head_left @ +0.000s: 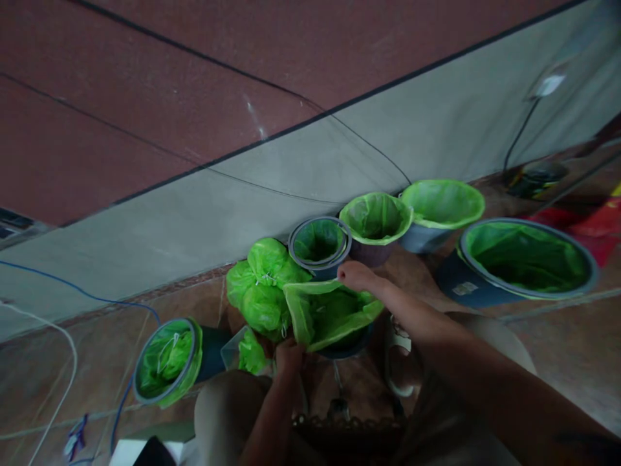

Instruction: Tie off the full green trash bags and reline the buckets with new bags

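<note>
A light green bin liner [303, 317] stands spread open inside a dark bin [347, 353] between my knees. My left hand [290, 355] is closed on the liner's near left edge. On the far side, my right hand [358, 277] is closed at the liner's upper edge, its fingers curled. Touching the liner's left side are tied green bags [266, 291], heaped against the wall. Beside my left hand sits a clear plastic container [233, 349] with a crumpled green bag [251, 353] in it.
Along the wall stand a grey-rimmed bin [320, 264] and two lined bins, a purplish one [371, 251] and a grey-blue one [422, 238]. A large blue bin [468, 281] is at right. A lined bin [213, 349] lies tipped at left, near a blue cable [121, 395] and white cable [72, 362].
</note>
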Demonstrator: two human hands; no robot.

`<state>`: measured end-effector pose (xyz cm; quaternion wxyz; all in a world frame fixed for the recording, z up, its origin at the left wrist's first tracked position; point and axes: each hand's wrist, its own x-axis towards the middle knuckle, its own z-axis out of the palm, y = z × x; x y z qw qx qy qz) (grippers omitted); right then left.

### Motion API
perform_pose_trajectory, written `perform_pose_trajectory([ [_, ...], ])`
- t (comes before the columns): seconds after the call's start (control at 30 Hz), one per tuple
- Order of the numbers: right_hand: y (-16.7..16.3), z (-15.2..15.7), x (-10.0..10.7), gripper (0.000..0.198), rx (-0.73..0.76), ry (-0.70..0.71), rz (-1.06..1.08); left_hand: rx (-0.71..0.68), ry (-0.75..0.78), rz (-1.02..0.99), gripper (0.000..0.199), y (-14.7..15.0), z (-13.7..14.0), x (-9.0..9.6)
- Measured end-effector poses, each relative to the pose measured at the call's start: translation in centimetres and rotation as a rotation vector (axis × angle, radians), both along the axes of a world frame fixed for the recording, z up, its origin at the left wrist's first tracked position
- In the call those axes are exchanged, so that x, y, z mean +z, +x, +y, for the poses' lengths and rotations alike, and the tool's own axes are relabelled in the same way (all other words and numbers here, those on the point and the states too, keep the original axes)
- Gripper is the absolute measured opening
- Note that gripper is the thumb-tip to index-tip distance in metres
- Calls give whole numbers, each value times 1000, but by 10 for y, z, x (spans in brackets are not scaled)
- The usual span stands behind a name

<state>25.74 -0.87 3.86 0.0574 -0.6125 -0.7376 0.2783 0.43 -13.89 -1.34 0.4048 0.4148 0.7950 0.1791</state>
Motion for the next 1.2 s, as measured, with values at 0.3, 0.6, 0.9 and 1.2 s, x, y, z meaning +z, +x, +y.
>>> perform_pose_trajectory([
  [0.3,3,7,41,22,-216,140,1019,138,568,-374,22,2,33,125],
  [0.6,-15,-1,39,27,-387,-193,1340,133,519,-485,32,5,75,136],
  [0.9,-41,-5,25,30,-333,-178,954,-159,485,-556,26,27,130,133],
  [1.2,-68,-10,8,21,104,-262,751,-250,450,-684,24,55,146,99],
])
